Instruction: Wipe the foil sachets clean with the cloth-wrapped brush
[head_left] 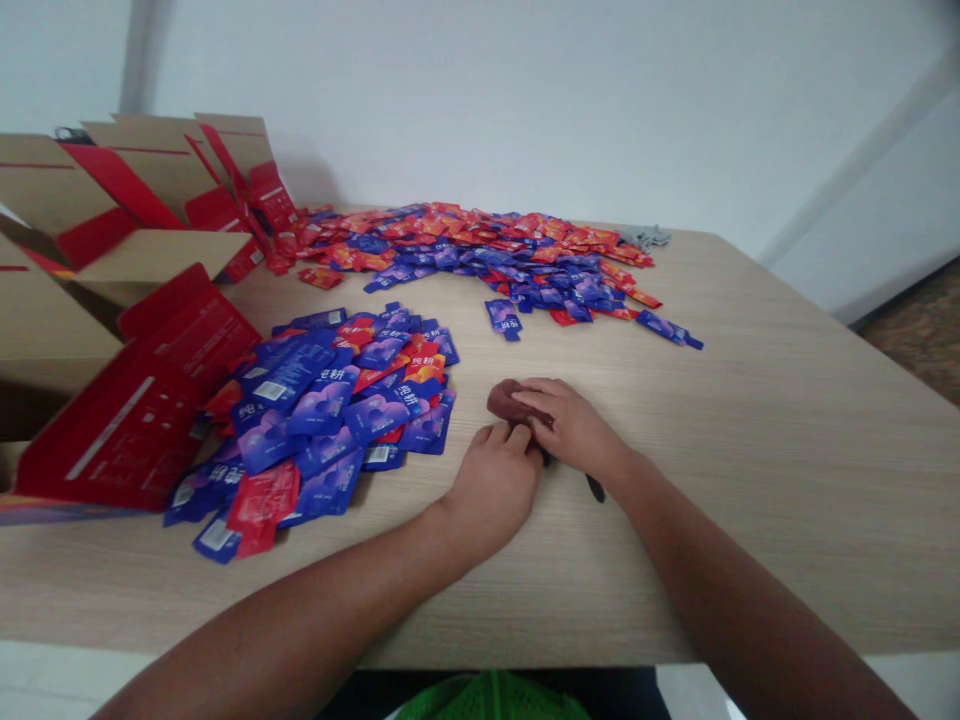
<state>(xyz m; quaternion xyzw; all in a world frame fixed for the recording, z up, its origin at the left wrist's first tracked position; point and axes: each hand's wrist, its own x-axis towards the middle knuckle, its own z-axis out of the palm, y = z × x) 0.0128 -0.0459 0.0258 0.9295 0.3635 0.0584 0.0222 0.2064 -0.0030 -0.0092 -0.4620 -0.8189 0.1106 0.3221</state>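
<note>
Both hands meet over the middle of the table. My right hand (pixel 574 425) is closed on a soft, reddish-brown, crumpled thing (pixel 505 400), whose kind I cannot make out. My left hand (pixel 499 485) lies against it from the near side, with fingers curled onto the same thing and their tips partly hidden. A dark, narrow tip (pixel 595 488) pokes out below my right wrist; the rest of it is covered. To the left of my hands lies a heap of flat blue-purple and red sachets (pixel 330 400).
Open red cardboard boxes (pixel 135 420) with brown insides stand along the left. A long pile of red and blue sachets (pixel 480 245) stretches along the table's back edge. Single blue sachets (pixel 503 317) lie in front of it, and grey scraps (pixel 645 237) at its right end.
</note>
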